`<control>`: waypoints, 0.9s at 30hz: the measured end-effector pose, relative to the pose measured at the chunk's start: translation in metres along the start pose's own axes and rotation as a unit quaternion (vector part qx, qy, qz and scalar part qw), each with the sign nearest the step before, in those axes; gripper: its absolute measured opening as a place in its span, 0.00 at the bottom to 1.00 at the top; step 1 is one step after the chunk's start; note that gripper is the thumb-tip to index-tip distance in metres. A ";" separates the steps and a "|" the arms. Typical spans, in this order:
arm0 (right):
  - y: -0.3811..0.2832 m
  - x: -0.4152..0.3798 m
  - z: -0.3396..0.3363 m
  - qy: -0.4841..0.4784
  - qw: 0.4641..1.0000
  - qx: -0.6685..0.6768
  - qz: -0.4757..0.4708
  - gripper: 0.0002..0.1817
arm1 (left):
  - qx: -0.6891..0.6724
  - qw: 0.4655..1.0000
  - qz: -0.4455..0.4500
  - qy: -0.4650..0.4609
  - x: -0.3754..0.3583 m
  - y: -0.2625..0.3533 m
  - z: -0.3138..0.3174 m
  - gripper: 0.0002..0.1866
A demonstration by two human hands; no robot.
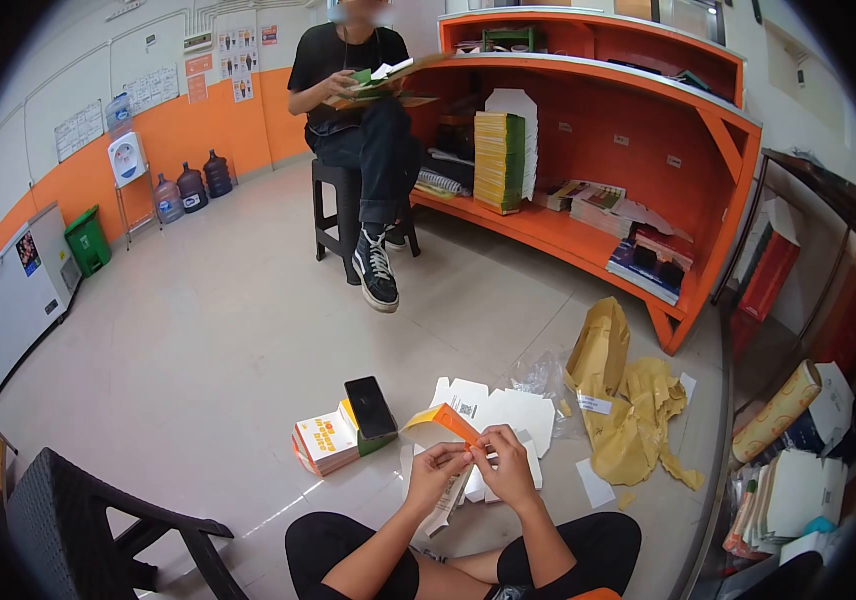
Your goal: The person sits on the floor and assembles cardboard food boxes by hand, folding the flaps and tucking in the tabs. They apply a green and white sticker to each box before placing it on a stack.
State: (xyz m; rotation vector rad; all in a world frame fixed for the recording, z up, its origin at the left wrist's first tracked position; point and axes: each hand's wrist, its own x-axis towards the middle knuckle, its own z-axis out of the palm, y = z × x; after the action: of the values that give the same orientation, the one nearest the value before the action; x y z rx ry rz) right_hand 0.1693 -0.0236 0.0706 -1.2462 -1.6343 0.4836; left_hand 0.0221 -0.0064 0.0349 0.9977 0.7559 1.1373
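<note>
Both my hands meet in front of my crossed legs and pinch an orange and white piece of printed cardboard [456,424]. My left hand [438,472] grips it from the left, fingers closed. Against it, my right hand [503,462] has its fingertips pressed on the same piece. White flat cardboard pieces [518,415] lie on the floor just beyond and under my hands. Left of them is a stack of printed cards or flattened boxes [329,441], with a black phone [371,407] resting on the green and yellow part beside it.
Crumpled brown paper [638,420] lies to the right. A person [353,110] sits on a black stool ahead, holding green and white cardboard. An orange shelf [588,150] holds an upright stack [499,162]. A black chair [68,520] stands at left.
</note>
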 end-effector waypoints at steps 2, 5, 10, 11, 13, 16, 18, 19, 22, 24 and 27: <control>-0.002 0.001 -0.002 -0.008 1.000 0.014 0.009 0.06 | 0.002 1.000 0.001 -0.008 -0.001 0.003 0.001 0.12; -0.004 0.001 -0.004 -0.011 0.999 0.025 0.017 0.06 | 0.001 1.000 0.001 -0.009 0.000 0.004 0.000 0.12; -0.009 0.000 -0.003 -0.012 0.995 0.059 0.075 0.06 | 0.006 1.000 0.014 0.005 0.002 0.001 -0.001 0.13; -0.007 0.000 -0.002 -0.009 0.996 0.054 0.075 0.06 | 0.008 1.000 0.017 0.007 0.002 0.001 0.000 0.13; -0.005 -0.001 0.000 -0.003 0.996 0.045 0.074 0.06 | 0.011 1.000 0.020 0.011 0.000 0.002 0.002 0.13; -0.004 -0.001 0.000 -0.004 0.998 0.042 0.046 0.05 | 0.027 0.999 0.026 0.016 -0.001 0.002 0.003 0.12; -0.005 -0.002 0.003 0.000 0.998 0.038 0.047 0.05 | 0.029 0.999 0.034 0.019 -0.001 -0.001 0.002 0.12; -0.006 -0.002 0.004 0.003 0.998 0.037 0.048 0.04 | 0.025 0.999 0.040 0.020 0.000 -0.004 0.001 0.12; -0.002 -0.002 0.004 -0.012 0.997 0.060 0.041 0.05 | 0.016 0.998 0.056 0.029 -0.001 -0.007 0.000 0.14; 0.002 -0.001 0.002 -0.030 0.997 0.066 0.025 0.06 | 0.011 0.998 0.055 0.031 -0.003 -0.001 0.004 0.15; -0.001 -0.002 -0.003 -0.060 0.996 0.062 -0.005 0.10 | -0.003 0.998 0.050 0.035 -0.004 0.003 0.004 0.18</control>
State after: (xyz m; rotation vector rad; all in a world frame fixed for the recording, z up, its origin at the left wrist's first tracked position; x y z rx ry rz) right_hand 0.1715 -0.0260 0.0715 -1.1344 -1.6831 0.6538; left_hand 0.0238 -0.0115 0.0393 1.0031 0.7645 1.2649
